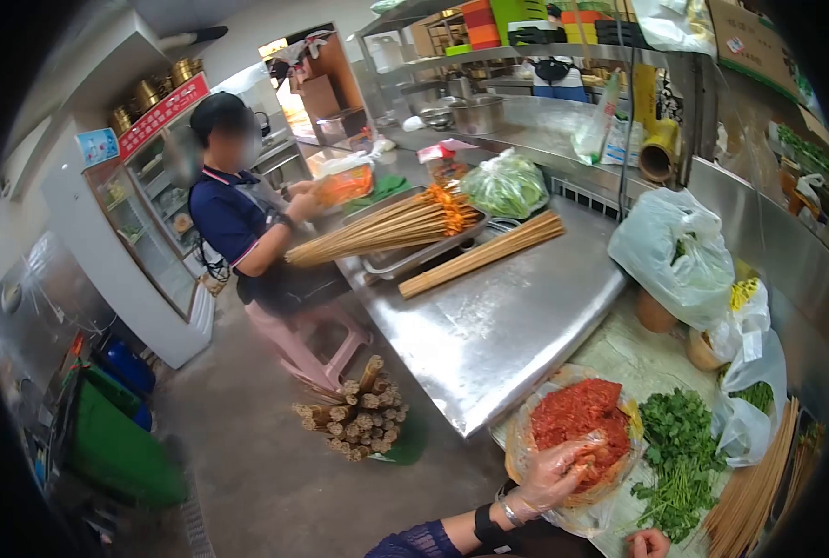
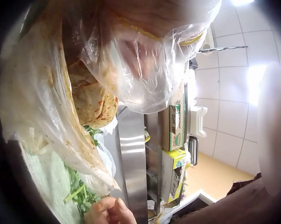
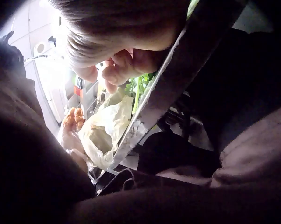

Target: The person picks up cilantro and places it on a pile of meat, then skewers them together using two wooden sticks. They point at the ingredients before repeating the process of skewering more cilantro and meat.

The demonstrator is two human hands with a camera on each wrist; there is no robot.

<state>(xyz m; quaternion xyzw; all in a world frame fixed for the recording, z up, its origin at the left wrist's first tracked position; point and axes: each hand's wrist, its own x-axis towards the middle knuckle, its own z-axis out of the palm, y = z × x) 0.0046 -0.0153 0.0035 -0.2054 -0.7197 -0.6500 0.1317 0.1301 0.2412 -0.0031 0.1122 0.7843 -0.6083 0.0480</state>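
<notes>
The head view has my left hand (image 1: 549, 476), in a clear glove (image 1: 534, 493), at the near side of the red meat (image 1: 573, 409). Its fingers are bent and close together against the meat; I cannot tell whether they pinch a piece of it. The meat lies in an open plastic bag (image 1: 519, 437), spread out on a pale green surface (image 1: 610, 349). My right hand (image 1: 649, 543) is bare, at the bottom edge, just below the herbs (image 1: 680, 446). The right wrist view shows its fingers loosely curled, holding nothing. In that view my left fingers are stained orange. The left wrist view shows the glove very close, with loose plastic round it, so its fingertips cannot be made out.

The herbs lie right beside the bag, and loose skewers (image 1: 749, 484) stretch along their far right. Behind them are a full white sack (image 1: 675, 256) and smaller knotted bags (image 1: 754, 372).

On the steel table (image 1: 489, 344), a tray (image 1: 396, 268) bears a fan of sticks with orange food (image 1: 452, 206) on their ends. A bundle of bare sticks (image 1: 481, 255) lies beside the tray, and bagged greens (image 1: 506, 183) sit behind it. Another person (image 1: 233, 209) in a dark blue top is across by the table, hands at an orange-filled pack (image 1: 345, 184). A pink stool (image 1: 303, 335) is on the floor, near a cluster of upright brown sticks (image 1: 359, 414). A green bin (image 1: 121, 446) and a tall fridge (image 1: 145, 251) are over to the left.
</notes>
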